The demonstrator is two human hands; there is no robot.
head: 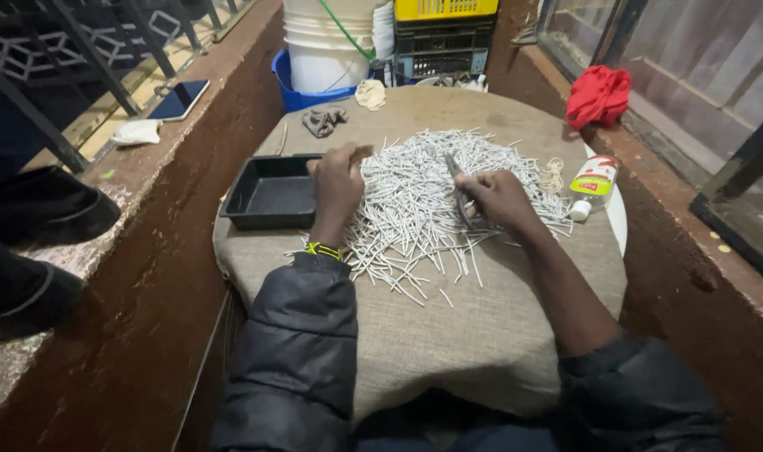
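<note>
Round tabletop (pixel 482 335) covered in coarse beige cloth, carrying a broad heap of thin white sticks (pixel 415 201). Left hand (pixel 338 182): resting palm-down on the heap's near-left edge, fingers curled loosely over the sticks, thumb raised; whether it pinches any stick cannot be told. A yellow-and-black band sits at its wrist. Right hand (pixel 498 199): closed around a slim grey metal tool (pixel 458 180), the tool's tip pointing away from the person and lying on the sticks between the two hands. The heap spreads under and beyond both hands, with loose sticks trailing toward the person. Black rectangular tray (pixel 268 194): just left of the left hand, touching the heap's margin. Small plastic bottle (pixel 592 182) with red, green and yellow label: lying to the right of the right hand, beside a coil of pale string (pixel 553 174). Crumpled grey rag (pixel 323 121): beyond the left hand. Red cloth (pixel 599 95): on the ledge far right. White buckets (pixel 327 42): beyond the tabletop.
</note>
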